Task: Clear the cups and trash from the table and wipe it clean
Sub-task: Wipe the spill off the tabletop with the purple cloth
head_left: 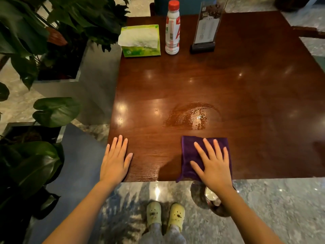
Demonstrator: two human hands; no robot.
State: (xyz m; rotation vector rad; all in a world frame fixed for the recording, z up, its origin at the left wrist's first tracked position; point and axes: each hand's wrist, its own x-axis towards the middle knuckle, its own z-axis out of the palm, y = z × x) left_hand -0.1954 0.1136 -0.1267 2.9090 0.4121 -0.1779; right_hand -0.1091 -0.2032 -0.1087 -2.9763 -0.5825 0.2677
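Note:
A folded purple cloth (189, 152) lies on the dark wooden table (246, 103) near its front edge. My right hand (212, 164) presses flat on the cloth with fingers spread and straight. Just beyond the cloth a wet smear (191, 115) shines on the wood. At the table's front left corner my left hand (116, 159) rests flat on the bare wood, fingers straight. No cups show on the table.
At the far side stand a green tissue box (141, 41), a white bottle with a red cap (172, 29) and a menu stand (206, 27). Potted plants (40, 50) crowd the left. The table's round base (209, 196) and my feet are on the marble floor.

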